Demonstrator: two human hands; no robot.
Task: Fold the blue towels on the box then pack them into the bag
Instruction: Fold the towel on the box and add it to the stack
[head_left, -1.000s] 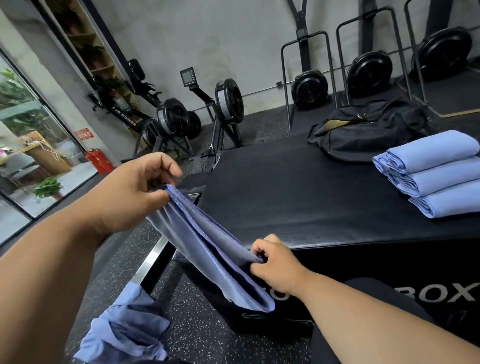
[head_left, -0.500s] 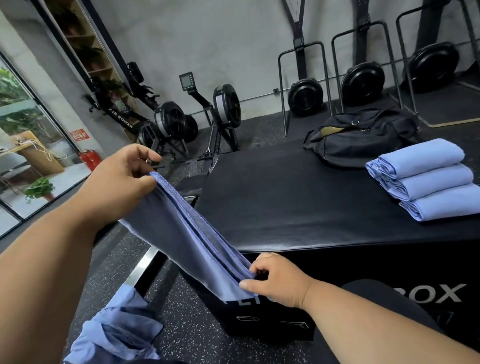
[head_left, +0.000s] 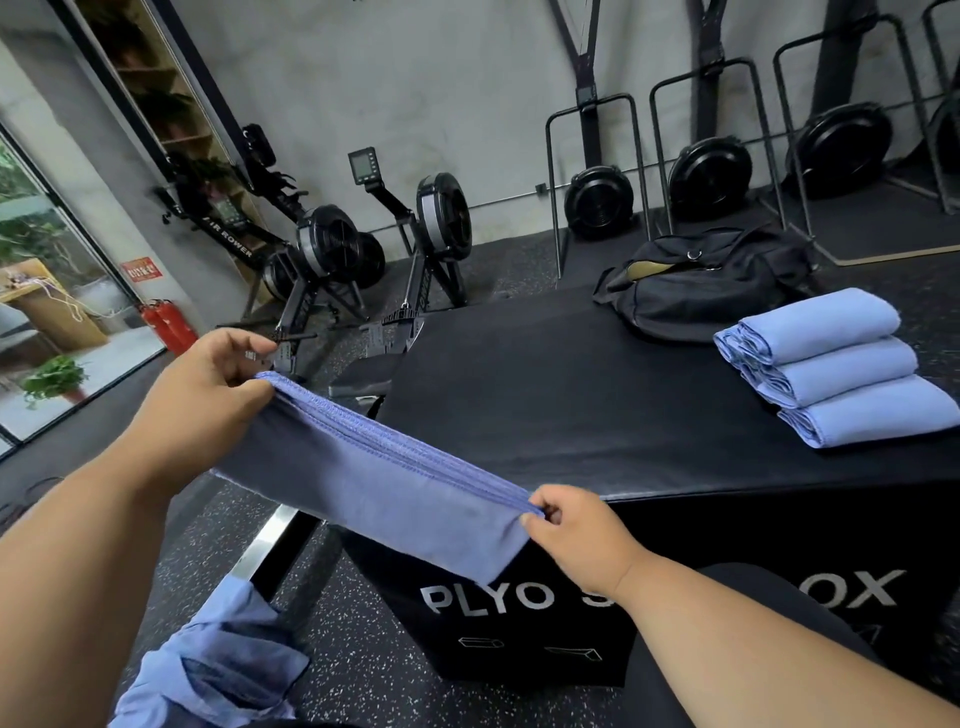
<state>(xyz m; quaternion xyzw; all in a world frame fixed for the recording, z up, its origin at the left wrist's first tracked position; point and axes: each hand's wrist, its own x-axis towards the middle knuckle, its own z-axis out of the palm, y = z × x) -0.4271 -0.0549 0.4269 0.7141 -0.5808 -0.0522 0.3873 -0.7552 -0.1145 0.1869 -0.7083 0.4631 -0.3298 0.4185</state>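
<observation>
A folded blue towel (head_left: 374, 483) is held taut in the air, in front of the near left corner of the black box (head_left: 571, 395). Its far end is pinched between the thumb and curled fingers of the left hand (head_left: 208, 395); its near end is pinched by the fingers of the right hand (head_left: 576, 535). Beyond the right fingers, three folded towels (head_left: 831, 364) are stacked on the box top, just beside the black bag (head_left: 706, 286). Below the left fingers, crumpled blue towels (head_left: 218, 670) are lying on the speckled floor (head_left: 363, 649).
</observation>
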